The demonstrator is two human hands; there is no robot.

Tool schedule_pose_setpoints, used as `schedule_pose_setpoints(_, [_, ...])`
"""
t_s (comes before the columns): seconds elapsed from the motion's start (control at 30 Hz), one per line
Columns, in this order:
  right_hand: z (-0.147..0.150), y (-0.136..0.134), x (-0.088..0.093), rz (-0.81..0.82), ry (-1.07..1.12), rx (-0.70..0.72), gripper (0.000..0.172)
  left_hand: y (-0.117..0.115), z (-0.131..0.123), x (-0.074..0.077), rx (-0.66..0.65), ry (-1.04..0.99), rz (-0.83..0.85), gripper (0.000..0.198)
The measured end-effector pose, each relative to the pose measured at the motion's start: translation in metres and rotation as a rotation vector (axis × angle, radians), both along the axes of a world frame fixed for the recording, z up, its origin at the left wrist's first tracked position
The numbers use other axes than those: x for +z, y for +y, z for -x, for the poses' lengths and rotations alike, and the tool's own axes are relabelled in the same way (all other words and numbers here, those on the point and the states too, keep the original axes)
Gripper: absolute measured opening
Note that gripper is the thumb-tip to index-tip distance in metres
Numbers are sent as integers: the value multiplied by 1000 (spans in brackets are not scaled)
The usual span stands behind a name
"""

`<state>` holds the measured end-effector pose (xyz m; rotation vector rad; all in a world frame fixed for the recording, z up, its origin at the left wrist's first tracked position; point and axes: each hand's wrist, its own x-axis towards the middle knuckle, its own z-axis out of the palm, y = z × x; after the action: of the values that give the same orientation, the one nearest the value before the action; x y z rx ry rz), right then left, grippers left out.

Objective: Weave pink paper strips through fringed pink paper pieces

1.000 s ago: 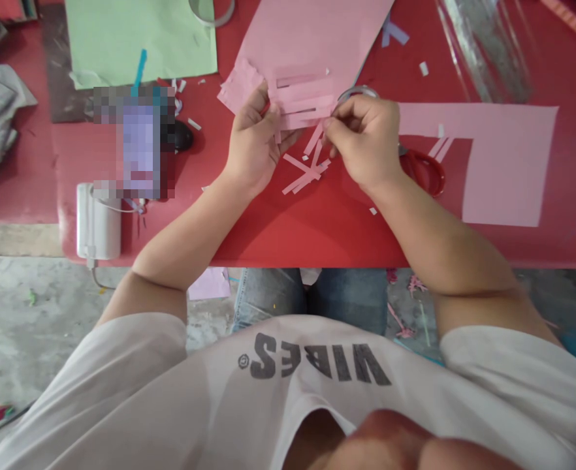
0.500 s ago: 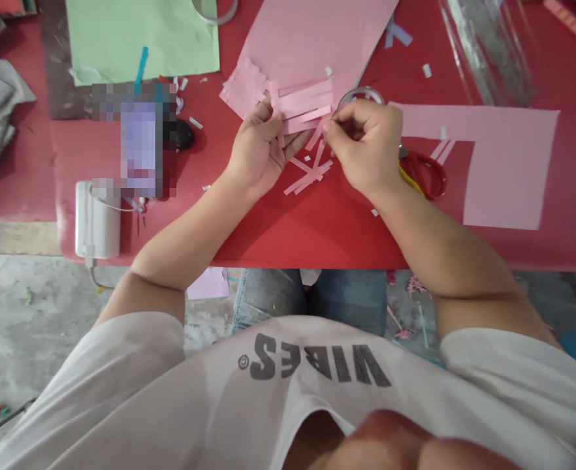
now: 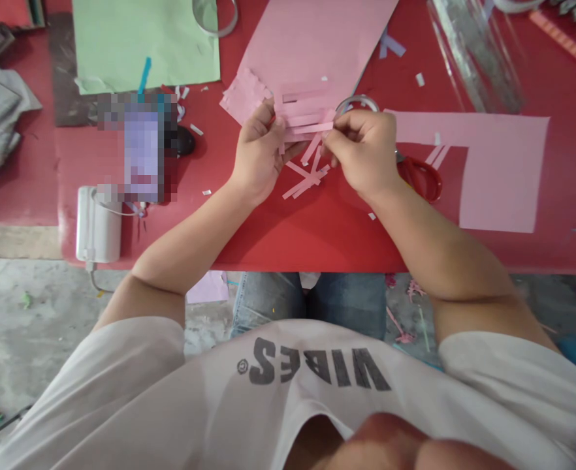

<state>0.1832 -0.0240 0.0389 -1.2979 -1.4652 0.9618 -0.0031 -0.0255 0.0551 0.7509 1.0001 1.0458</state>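
Observation:
Over the red table, a piece of pink paper cut into strips [image 3: 305, 120] is gripped at its left edge by my left hand [image 3: 258, 150]. My right hand [image 3: 364, 147] pinches the right end of one pink strip, fingers closed. Below the hands lie several loose pink strips [image 3: 312, 181], crossing each other. Scissors with red handles [image 3: 424, 179] lie beside my right hand, their blades partly hidden by it. A roll of clear tape [image 3: 358, 103] rests just behind that hand.
A large pink sheet [image 3: 317, 39] lies at the back, an L-shaped pink sheet [image 3: 501, 176] to the right. Green paper [image 3: 144, 46], a blurred-out phone [image 3: 142, 153], a black mouse [image 3: 184, 140] and a white power bank [image 3: 98, 225] are on the left. Clear plastic [image 3: 474, 55] lies back right.
My right hand has shifted slightly, and the strip in its fingers now lies straighter across, its right end lower. My left hand keeps hold of the cut paper.

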Motion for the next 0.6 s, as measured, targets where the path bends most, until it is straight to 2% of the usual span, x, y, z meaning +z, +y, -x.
schedule_pose_setpoints(0.27, [3,-3,10,235,264,-46,26,-3,-4,0,-59,43,-149,34])
schedule_pose_setpoints(0.5, [-1,-3,11,357,379,3,23,1,-1,-8,-9,7,17,32])
schedule_pose_setpoints(0.6, [0,-1,7,355,365,4,25,-1,-1,-5,-26,7,2,27])
